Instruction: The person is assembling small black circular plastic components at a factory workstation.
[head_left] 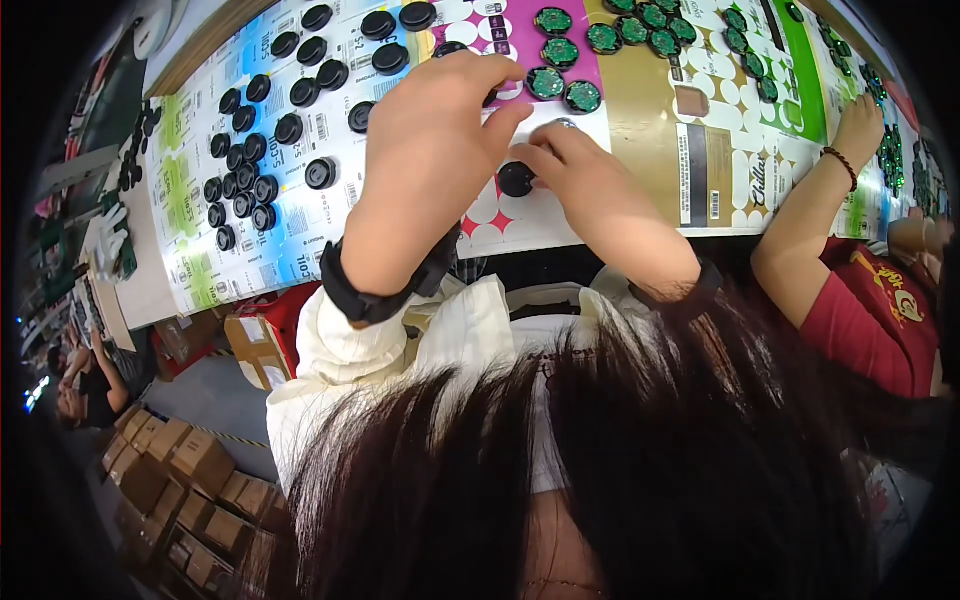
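One black disc (515, 180) at right hand (603, 187), two green boards (545, 84) nearest.

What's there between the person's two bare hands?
In the head view, a round black disc shows right beside the right hand; a patch of pink-and-white printed sheet separates it from the left hand.

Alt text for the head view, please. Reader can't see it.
A person's right hand touches a round black disc over printed sheets, while the left hand partly hides other black parts, its grip unclear. Round black housings spread to the left; round green circuit boards lie beyond the hands and rightward, near a co-worker's arm.
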